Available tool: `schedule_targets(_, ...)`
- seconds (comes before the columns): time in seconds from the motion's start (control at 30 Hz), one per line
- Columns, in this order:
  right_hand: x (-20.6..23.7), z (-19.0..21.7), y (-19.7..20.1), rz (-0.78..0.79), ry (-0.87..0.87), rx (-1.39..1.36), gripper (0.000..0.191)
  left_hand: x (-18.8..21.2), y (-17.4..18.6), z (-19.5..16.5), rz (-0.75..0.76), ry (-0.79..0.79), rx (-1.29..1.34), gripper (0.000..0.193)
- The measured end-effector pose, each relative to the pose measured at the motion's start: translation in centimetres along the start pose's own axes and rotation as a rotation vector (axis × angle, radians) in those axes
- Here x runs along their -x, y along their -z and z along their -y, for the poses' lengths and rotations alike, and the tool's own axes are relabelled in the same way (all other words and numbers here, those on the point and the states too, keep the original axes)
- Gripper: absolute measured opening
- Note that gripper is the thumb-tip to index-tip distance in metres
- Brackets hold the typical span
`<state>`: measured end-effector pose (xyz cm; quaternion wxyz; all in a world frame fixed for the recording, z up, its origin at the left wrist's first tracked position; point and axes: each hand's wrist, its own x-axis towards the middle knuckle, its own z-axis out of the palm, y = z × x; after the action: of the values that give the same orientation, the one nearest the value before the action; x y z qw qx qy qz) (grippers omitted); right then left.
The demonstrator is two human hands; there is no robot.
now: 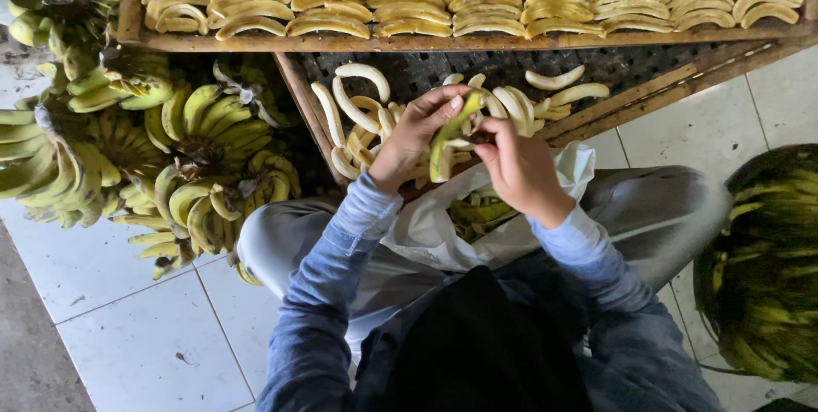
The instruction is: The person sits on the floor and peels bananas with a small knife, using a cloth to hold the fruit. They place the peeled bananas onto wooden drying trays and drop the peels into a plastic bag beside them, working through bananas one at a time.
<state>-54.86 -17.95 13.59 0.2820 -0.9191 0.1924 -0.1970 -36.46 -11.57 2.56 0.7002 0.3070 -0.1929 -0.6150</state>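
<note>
A green banana is gripped between the left hand and right hand, above a white bag of peels. Peeled bananas are laid in the tray.

Peeled bananas lie on the wooden-framed mesh tray.

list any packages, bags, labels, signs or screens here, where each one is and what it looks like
White plastic bag: open on the person's lap, below both hands, crumpled, thin, with green peels inside.
Dark green sack or basket: right edge of the view, on the tiled floor, rounded, filled with green peels.
No labels, signs or screens are visible.
</note>
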Motion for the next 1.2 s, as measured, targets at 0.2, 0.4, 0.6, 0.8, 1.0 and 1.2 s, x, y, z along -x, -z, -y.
schedule_targets(0.2,2.9,1.0,7.5,-0.045,-0.017,0.152,0.025,-2.0,4.4,1.5,-0.114,-0.084,-0.432,0.036)
schedule_targets(0.4,6.8,0.7,6.6,0.121,-0.234,0.105,0.027,-2.1,4.8,4.0,-0.221,-0.24,-0.69,0.035)
schedule_targets(0.6,4.0,-2.4,-1.0,-0.224,-0.18,-0.14,0.067,-1.0,0.2,4.9,-0.179,-0.221,-0.559,0.03)
schedule_targets(0.8,-1.6,-2.6,-3.2,-0.487,-0.083,-0.191,0.028,-0.3,-1.0,3.1,-0.156,-0.3,-0.643,0.03)
schedule_targets(1.0,-2.8,-2.5,-5.1,-0.55,-0.08,-0.276,0.017,-0.9,1.7,2.3,-0.086,-0.354,-0.501,0.03)
schedule_targets(1.2,-2.9,-4.7,-7.6,-0.557,-0.521,-0.988,0.018,-2.5,2.0,3.0,-0.067,-0.485,-0.262,0.028)
